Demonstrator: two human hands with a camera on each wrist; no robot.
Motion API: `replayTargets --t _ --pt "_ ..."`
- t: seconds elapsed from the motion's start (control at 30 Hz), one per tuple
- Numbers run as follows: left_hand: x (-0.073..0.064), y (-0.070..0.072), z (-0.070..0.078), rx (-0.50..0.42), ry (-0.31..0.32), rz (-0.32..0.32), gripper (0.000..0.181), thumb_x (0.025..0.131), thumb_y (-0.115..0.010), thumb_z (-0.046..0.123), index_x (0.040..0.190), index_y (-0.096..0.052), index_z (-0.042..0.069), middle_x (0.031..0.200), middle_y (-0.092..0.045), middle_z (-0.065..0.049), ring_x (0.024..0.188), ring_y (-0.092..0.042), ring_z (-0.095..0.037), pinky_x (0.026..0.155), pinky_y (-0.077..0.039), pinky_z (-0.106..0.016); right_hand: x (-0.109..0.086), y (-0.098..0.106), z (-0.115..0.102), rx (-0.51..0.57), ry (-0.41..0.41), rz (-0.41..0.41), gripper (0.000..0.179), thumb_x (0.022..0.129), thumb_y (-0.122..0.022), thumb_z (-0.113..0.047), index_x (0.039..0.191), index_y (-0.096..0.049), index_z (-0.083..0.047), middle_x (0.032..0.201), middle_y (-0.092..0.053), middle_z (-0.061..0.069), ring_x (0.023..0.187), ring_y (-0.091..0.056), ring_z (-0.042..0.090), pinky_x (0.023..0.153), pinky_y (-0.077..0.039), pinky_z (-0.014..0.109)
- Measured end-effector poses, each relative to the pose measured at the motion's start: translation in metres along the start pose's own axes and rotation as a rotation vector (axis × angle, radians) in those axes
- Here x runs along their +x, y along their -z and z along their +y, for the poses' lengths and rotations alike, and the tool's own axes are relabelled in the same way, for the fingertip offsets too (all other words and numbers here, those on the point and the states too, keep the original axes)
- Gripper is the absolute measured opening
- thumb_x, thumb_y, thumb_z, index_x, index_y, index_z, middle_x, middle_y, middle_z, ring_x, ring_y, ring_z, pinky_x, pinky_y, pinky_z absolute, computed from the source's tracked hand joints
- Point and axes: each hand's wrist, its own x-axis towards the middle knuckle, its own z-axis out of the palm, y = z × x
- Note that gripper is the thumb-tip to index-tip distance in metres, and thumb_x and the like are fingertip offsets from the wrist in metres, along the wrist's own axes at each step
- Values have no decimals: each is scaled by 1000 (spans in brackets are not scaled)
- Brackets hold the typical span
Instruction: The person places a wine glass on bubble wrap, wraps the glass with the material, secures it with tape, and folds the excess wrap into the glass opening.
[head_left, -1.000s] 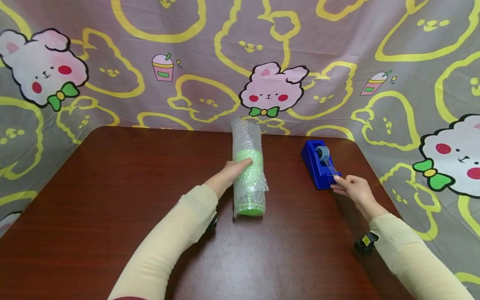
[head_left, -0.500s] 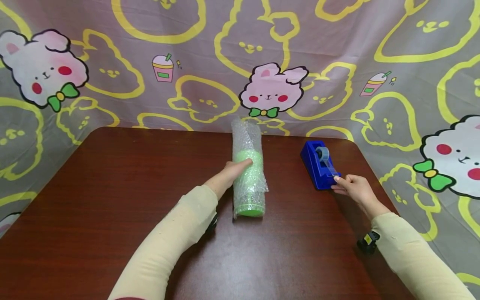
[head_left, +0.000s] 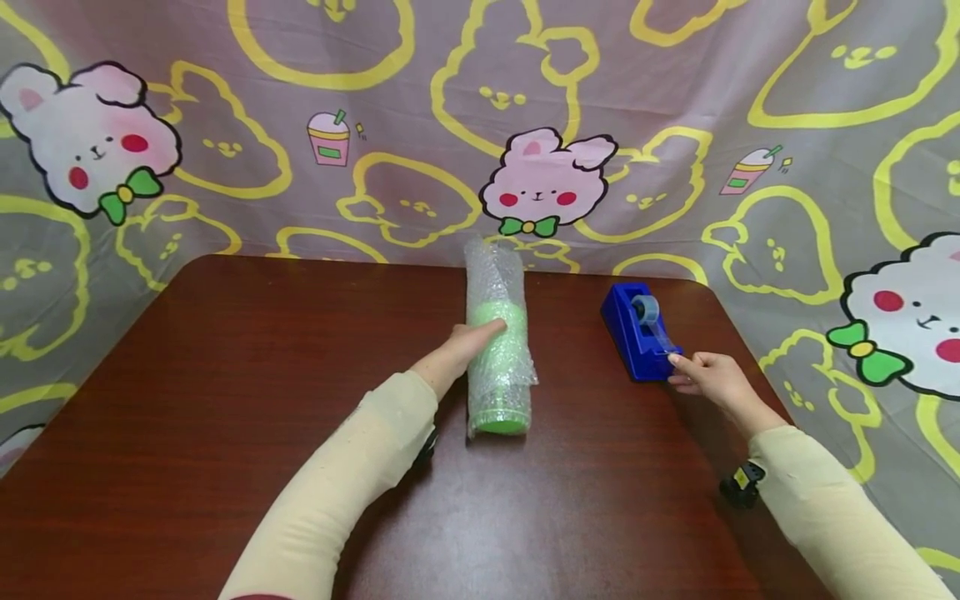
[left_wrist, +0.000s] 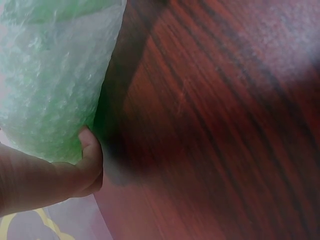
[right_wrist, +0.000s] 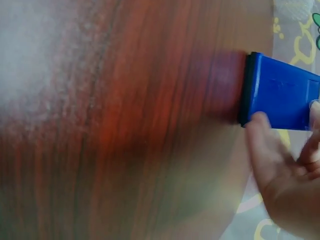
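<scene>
A green cylinder in bubble wrap [head_left: 504, 367] lies on the table in the head view, its round green end facing me. My left hand [head_left: 471, 340] grips it from the left, thumb across the top; in the left wrist view fingers [left_wrist: 90, 150] curl round its side. On the right stands a blue tape dispenser [head_left: 626, 333] carrying a roll of clear tape [head_left: 645, 309]. A strip runs from the roll to the front cutting edge. There my right hand [head_left: 712, 377] pinches the tape end between thumb and forefinger. Its other fingers reach along the dispenser's front [right_wrist: 285, 95] in the right wrist view.
The dark red-brown wooden table [head_left: 247, 400] has rounded far corners. Behind it and at both sides hangs a patterned cloth [head_left: 405, 108] with cartoon rabbits. The wrapped cylinder's far end reaches close to the table's back edge.
My right wrist has shifted slightly to the right, while its fingertips stay at the dispenser's front. The left hand and the wrapped cylinder hold the same position.
</scene>
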Motion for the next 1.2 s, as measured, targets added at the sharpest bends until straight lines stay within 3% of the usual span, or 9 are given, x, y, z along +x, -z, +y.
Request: replayTargets --t 0.13,0.2,0.3,0.43,0.53,0.6,0.73,1.0,1.2 --pt "-1 1 -1 5 -4 -10 96 85 -55 46 149 -1 1 158 0 -15 143 -13 -32 116 -21 -45 -3 3 1 -35 -85 -61 57 95 -46 -45 91 -58 10 98 -69 22 74 -66 7 70 -58 31" --pt "-1 2 -2 5 -6 -7 95 85 -55 46 149 -1 1 157 -1 -15 143 -14 -32 116 -21 -45 -4 4 1 -39 -114 -110 65 96 -44 -45 111 -53 17 95 -70 20 75 -65 7 71 -57 31" --pt "-1 2 -2 9 -3 -4 95 85 -56 46 149 -2 1 157 -1 -15 143 -14 -32 116 -21 -44 -3 3 3 -10 -137 -167 68 96 -43 -45 120 -46 19 95 -70 15 78 -65 8 74 -57 32" --pt "0 2 -2 8 3 -4 96 84 -56 45 149 -1 1 157 0 -16 143 -14 -32 116 -21 -45 0 2 4 58 -137 -164 48 96 -46 -42 89 -60 3 89 -66 0 78 -61 3 75 -57 29" --pt "0 2 -1 10 7 -4 97 84 -56 45 149 -1 0 157 -1 -16 143 -15 -32 115 -22 -44 3 2 3 111 -112 -148 41 96 -49 -38 64 -52 -12 85 -58 -10 78 -57 -2 75 -56 24" --pt "0 2 0 12 9 -6 97 84 -56 46 149 0 1 157 0 -15 143 -14 -32 115 -22 -44 4 2 3 147 -90 -146 43 96 -49 -33 58 -46 -16 82 -56 -12 78 -57 -4 75 -56 22" --pt "-1 2 0 18 10 -13 97 85 -55 47 149 1 2 158 1 -15 143 -13 -32 115 -22 -45 4 3 1 205 -64 -161 42 97 -50 -26 57 -46 -13 82 -60 -12 79 -61 -5 76 -56 24" --pt "-1 3 1 17 8 -10 97 85 -55 47 149 2 2 158 2 -14 144 -12 -32 116 -21 -45 3 9 -2 118 -16 -189 41 98 -47 -25 60 -41 -10 102 -64 9 86 -63 0 83 -55 31" --pt "-1 2 1 19 14 -20 97 85 -55 47 150 2 3 158 2 -14 144 -11 -32 116 -20 -45 3 14 5 145 -2 -247 39 99 -45 -24 62 -40 -11 98 -62 6 89 -62 -2 86 -54 33"
